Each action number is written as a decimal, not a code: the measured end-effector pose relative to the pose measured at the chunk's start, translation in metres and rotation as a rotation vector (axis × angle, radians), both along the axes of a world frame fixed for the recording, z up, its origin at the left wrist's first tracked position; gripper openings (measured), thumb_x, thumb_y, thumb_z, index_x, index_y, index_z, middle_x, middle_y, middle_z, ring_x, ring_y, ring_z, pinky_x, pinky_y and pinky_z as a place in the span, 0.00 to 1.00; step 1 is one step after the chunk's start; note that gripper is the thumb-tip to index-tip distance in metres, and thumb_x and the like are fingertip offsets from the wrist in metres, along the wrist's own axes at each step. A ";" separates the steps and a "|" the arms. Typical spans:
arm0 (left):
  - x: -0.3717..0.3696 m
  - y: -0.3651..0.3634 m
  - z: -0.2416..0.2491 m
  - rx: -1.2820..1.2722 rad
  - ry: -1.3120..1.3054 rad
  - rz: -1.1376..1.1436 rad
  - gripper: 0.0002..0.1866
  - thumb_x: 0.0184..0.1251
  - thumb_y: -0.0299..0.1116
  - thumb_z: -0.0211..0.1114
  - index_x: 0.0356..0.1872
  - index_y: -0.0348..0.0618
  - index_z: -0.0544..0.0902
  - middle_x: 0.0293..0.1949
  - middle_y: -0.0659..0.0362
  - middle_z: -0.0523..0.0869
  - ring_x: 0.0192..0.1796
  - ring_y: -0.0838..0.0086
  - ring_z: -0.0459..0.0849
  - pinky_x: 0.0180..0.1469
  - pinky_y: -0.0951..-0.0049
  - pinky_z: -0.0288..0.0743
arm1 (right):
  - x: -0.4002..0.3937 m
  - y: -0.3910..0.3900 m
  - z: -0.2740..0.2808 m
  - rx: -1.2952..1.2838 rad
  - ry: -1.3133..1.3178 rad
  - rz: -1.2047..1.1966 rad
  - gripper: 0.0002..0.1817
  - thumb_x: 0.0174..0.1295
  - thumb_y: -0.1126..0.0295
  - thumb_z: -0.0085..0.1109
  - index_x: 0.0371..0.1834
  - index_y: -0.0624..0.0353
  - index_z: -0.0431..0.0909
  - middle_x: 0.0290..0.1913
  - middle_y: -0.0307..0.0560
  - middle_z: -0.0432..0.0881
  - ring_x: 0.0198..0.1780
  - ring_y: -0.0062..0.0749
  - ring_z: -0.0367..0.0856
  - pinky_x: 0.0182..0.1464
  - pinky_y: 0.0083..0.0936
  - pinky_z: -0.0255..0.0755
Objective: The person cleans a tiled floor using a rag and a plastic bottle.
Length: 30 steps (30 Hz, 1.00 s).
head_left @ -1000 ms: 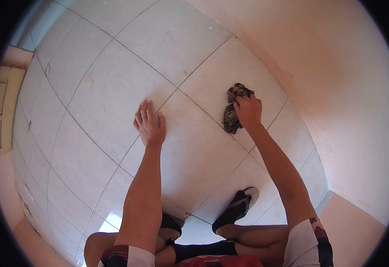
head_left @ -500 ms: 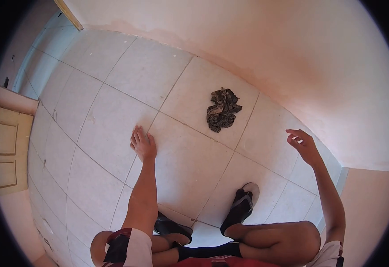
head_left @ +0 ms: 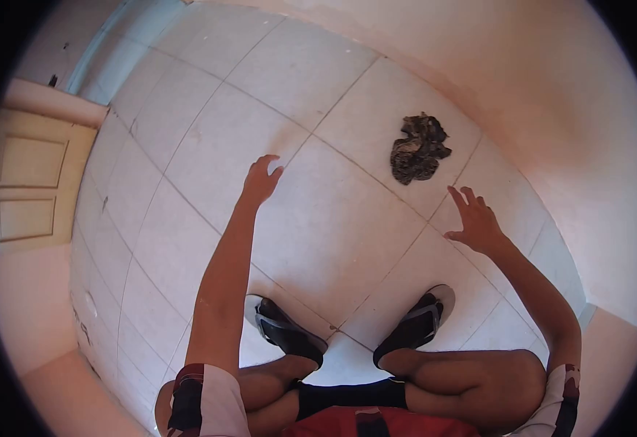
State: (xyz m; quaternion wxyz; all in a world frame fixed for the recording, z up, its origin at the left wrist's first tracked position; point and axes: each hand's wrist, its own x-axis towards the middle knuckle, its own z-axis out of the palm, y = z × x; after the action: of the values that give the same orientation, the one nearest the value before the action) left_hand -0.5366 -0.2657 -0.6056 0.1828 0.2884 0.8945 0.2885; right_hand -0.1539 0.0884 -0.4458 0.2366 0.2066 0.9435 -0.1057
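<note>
A crumpled dark patterned cloth (head_left: 420, 148) lies on the tiled floor (head_left: 333, 211), ahead and to the right. My right hand (head_left: 475, 221) is just below and to the right of it, fingers spread, with a small gap between fingertips and cloth. Out to the left, my left hand (head_left: 262, 180) hovers over the tiles, fingers curved and thumb apart, holding nothing. Neither hand touches the cloth.
My feet, in dark socks and flip-flops, the left (head_left: 286, 326) and the right (head_left: 419, 320), are planted on the floor. A pale wall (head_left: 544, 95) rises beyond the cloth. At the left stands a cream panelled door (head_left: 34, 175).
My right hand has moved left toward the cloth and its fingers have spread. My left hand has moved forward, its fingers now curved. The whole view has shifted leftward.
</note>
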 end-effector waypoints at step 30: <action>0.052 -0.102 -0.040 -0.280 0.478 0.632 0.32 0.82 0.58 0.50 0.76 0.50 0.69 0.78 0.57 0.69 0.76 0.53 0.66 0.73 0.44 0.58 | 0.024 -0.004 -0.010 -0.674 0.109 -0.557 0.34 0.64 0.75 0.57 0.77 0.56 0.70 0.66 0.50 0.79 0.42 0.31 0.84 0.50 0.30 0.78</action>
State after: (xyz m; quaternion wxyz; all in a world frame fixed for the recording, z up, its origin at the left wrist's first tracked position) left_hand -0.4843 -0.3681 -0.6456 -0.0898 0.0311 0.9868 0.1311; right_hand -0.1303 0.0843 -0.4555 0.2029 0.3585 0.7756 -0.4782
